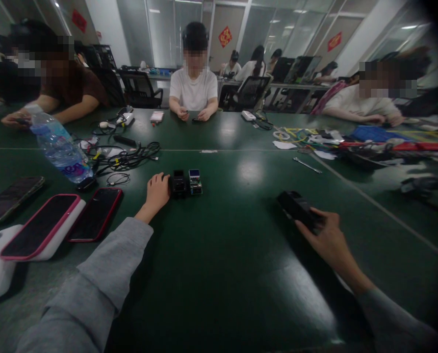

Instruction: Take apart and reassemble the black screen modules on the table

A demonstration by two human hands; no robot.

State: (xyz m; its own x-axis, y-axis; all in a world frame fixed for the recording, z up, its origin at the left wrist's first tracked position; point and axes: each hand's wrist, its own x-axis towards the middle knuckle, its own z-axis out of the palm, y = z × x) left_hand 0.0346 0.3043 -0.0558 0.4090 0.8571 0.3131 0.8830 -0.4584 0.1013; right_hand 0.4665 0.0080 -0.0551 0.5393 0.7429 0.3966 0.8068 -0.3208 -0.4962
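Observation:
My left hand (157, 192) rests on the green table (219, 255), its fingers bent and close together beside a small black device (179, 184). Whether the fingertips grip that device is hard to make out. Just right of it lies a small circuit board (195, 182) with a little screen. Over on the right, my right hand (327, 235) holds a dark, oblong object (298, 210) between thumb and fingers, tilted, at or just above the tabletop.
Phones (96, 214), a water bottle (62, 147) and tangled black cables (134, 157) are at the left. A wrench (307, 165) and piled coloured wires (314, 137) lie at the right. People sit across the table and at both sides.

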